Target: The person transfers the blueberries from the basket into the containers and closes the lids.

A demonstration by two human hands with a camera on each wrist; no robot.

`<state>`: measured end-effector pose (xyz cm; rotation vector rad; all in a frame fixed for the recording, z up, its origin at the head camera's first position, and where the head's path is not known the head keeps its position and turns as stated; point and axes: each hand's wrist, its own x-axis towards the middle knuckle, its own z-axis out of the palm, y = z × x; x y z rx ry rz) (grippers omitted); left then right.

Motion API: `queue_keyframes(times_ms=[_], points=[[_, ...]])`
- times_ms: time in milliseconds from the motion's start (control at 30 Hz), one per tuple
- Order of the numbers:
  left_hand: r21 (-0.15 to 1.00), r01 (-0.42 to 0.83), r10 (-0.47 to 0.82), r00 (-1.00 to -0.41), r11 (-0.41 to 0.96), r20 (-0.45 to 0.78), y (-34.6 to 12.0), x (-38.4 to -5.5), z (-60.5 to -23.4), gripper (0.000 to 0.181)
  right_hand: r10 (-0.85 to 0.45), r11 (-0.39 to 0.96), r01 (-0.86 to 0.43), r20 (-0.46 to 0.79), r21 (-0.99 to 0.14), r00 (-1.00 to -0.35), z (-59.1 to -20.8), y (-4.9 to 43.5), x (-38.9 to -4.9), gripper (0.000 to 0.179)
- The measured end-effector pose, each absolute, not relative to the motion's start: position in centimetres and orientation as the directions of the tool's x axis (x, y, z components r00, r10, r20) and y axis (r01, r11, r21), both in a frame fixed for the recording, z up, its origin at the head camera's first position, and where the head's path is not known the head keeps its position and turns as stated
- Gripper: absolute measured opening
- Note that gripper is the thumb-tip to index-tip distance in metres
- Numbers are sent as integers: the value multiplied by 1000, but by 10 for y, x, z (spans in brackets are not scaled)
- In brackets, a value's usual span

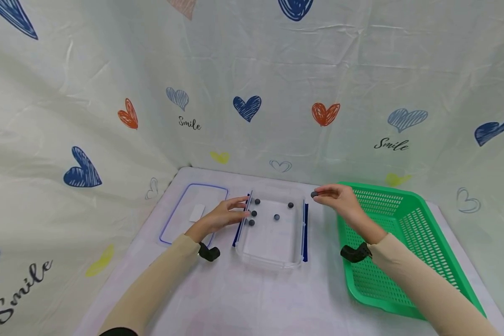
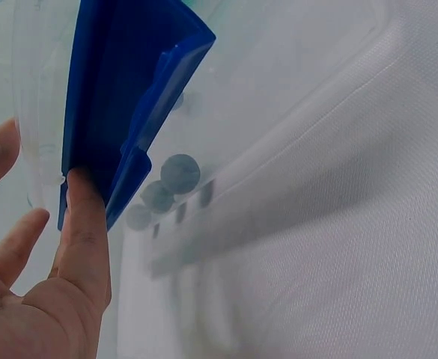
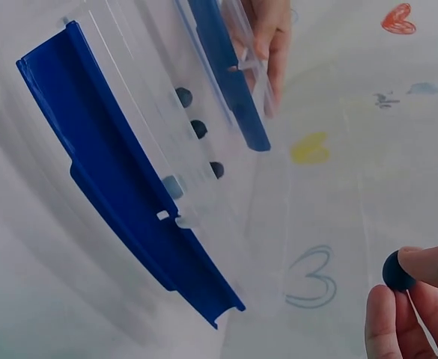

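My right hand (image 1: 338,198) pinches a small dark ball (image 3: 398,271) between thumb and fingertips, in the air just right of the clear plastic box (image 1: 270,265). My left hand (image 1: 222,215) holds the box's left side. In the left wrist view, its fingers (image 2: 84,239) lie against the blue latch (image 2: 121,97), with other fingertips on the far side of the wall. Several dark balls lie in the box: a row near the left wall includes one ball (image 1: 254,213), and another ball (image 1: 276,217) sits near the middle.
A green plastic basket (image 1: 348,280) stands on the right, under my right forearm. Left of the box lies a clear lid with a blue rim (image 1: 174,212), and a white rectangle (image 1: 197,213) shows on it. A heart-printed sheet (image 1: 277,70) hangs behind the white-covered table (image 1: 252,303).
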<state>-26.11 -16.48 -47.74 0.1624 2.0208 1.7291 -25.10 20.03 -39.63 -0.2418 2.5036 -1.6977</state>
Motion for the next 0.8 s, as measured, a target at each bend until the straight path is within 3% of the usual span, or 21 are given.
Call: queue_keyframes(times_ms=[800], points=[[957, -209, 378, -884, 202, -273, -165, -261, -478, 69, -301, 370, -140, 25, -918, -953, -424, 167, -254, 28]])
